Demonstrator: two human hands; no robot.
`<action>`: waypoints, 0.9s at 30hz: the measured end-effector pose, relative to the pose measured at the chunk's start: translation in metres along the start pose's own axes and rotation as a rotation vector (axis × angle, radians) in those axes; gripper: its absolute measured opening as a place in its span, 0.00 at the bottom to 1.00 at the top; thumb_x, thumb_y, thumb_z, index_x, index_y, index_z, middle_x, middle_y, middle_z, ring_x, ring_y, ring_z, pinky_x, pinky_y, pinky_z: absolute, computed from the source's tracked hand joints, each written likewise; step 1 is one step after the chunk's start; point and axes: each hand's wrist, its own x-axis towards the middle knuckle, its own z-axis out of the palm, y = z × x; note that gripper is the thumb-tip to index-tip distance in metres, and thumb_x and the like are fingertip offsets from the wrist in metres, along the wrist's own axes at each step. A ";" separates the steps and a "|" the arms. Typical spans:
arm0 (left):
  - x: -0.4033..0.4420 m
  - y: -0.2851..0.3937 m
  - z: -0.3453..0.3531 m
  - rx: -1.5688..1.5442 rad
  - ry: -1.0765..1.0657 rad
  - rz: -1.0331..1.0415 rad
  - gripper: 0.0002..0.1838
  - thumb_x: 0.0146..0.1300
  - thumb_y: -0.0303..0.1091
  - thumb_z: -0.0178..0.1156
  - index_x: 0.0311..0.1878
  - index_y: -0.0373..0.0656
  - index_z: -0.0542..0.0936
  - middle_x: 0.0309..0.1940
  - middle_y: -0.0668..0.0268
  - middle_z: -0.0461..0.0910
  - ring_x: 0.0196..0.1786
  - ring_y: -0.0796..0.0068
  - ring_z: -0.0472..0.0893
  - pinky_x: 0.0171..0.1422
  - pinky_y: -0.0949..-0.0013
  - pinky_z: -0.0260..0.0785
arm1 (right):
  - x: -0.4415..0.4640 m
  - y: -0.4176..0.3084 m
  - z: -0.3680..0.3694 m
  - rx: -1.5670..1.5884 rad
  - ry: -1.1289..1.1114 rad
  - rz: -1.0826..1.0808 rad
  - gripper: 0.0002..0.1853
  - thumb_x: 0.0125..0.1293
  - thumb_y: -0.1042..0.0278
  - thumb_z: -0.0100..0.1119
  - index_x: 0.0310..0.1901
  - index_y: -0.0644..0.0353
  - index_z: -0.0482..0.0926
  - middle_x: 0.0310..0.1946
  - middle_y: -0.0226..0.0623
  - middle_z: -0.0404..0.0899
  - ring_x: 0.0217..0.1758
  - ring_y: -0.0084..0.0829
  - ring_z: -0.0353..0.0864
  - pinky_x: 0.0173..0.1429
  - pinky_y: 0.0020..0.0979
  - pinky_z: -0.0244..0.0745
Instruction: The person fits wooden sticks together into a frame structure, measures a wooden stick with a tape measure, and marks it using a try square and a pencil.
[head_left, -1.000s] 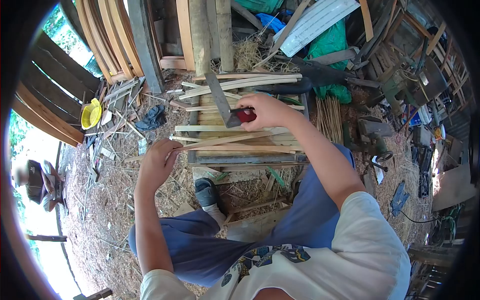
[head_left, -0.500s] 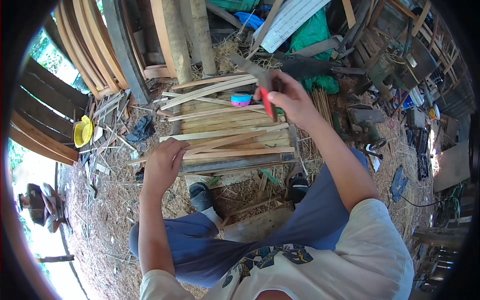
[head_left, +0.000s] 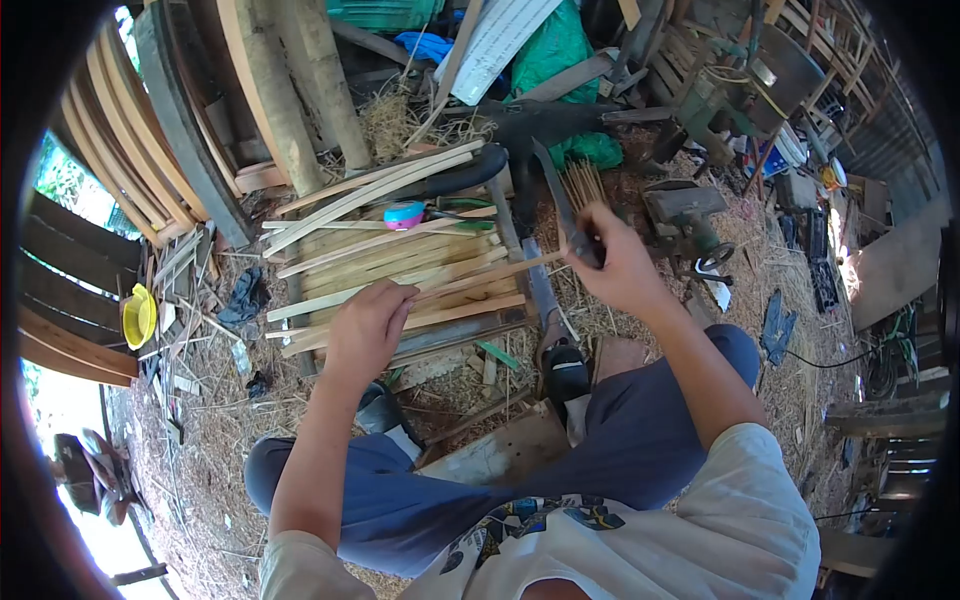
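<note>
My left hand point(head_left: 368, 325) is closed on a thin wooden strip point(head_left: 490, 270), which slants up to the right across the low slatted bench point(head_left: 350, 244). My right hand point(head_left: 618, 262) grips a large knife point(head_left: 556, 185) with its dark blade pointing up and away. Beside that hand lies the strip's far end; I cannot tell whether the knife touches it. Several other wooden strips point(head_left: 385, 190) rest on the bench, along with a small blue and pink round object point(head_left: 404, 215). My fingers hide most of the knife's handle.
A bundle of thin sticks point(head_left: 583, 185) lies beyond my right hand, near a metal vise-like machine point(head_left: 690, 215). At the left are a yellow basin point(head_left: 139, 316) and leaning boards point(head_left: 190, 120). Another person point(head_left: 90, 475) is at the far left edge. Shavings cover the ground.
My right hand has lowered the knife from above the bench to its right side. My left hand now holds a strip raised across the bench. The view has shifted to the right.
</note>
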 end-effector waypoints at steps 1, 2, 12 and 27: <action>0.004 0.001 0.007 -0.008 0.004 0.017 0.07 0.70 0.26 0.62 0.47 0.39 0.85 0.40 0.56 0.84 0.45 0.48 0.84 0.48 0.54 0.76 | -0.005 0.016 0.004 0.040 -0.001 -0.023 0.19 0.59 0.77 0.72 0.46 0.60 0.70 0.34 0.38 0.74 0.37 0.29 0.77 0.43 0.33 0.73; 0.008 0.002 0.012 0.010 0.011 0.054 0.07 0.69 0.26 0.62 0.47 0.40 0.85 0.39 0.57 0.84 0.44 0.49 0.83 0.49 0.53 0.76 | -0.008 0.024 0.002 -0.021 0.011 -0.079 0.20 0.57 0.78 0.72 0.46 0.60 0.70 0.34 0.39 0.74 0.38 0.33 0.78 0.43 0.34 0.73; 0.043 0.019 0.030 0.021 0.092 0.172 0.07 0.68 0.25 0.63 0.47 0.41 0.85 0.40 0.58 0.84 0.44 0.50 0.82 0.49 0.53 0.74 | -0.019 0.063 -0.011 -0.203 -0.001 -0.221 0.24 0.44 0.83 0.68 0.44 0.58 0.72 0.37 0.42 0.77 0.47 0.53 0.77 0.52 0.47 0.72; 0.038 0.020 0.029 0.073 0.172 0.154 0.07 0.68 0.26 0.63 0.47 0.39 0.85 0.40 0.57 0.84 0.42 0.50 0.83 0.47 0.54 0.75 | -0.014 0.052 -0.004 -0.276 0.226 -0.324 0.26 0.45 0.81 0.72 0.49 0.55 0.76 0.45 0.37 0.83 0.52 0.47 0.77 0.56 0.45 0.72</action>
